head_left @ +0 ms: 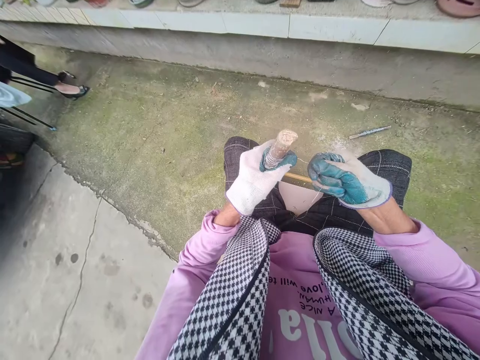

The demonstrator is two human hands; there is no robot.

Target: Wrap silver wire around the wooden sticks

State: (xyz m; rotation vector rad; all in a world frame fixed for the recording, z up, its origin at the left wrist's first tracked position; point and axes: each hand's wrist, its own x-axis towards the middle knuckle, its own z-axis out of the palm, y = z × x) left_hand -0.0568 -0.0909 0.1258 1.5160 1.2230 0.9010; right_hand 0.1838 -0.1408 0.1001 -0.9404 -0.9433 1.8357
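Both my hands wear white gloves with teal-coated palms and fingers. My left hand (pixel 258 172) is closed around a short wooden stick (pixel 282 142), held upright with its pale cut end on top. Thin wire or string (pixel 272 161) is wound in several turns around the stick at my grip. My right hand (pixel 337 177) is closed to the right of it, pinching the loose strand, which runs between the hands and trails below the fingers. Behind the hands a thin yellowish rod (pixel 299 177) spans the gap; what supports it is hidden.
A slim pointed tool (pixel 370 132) lies on the mossy concrete ground to the right. Along the far side runs a raised ledge (pixel 255 25) with shoes on it. Another person's foot (pixel 73 90) and thin dark metal legs (pixel 33 117) are at the left.
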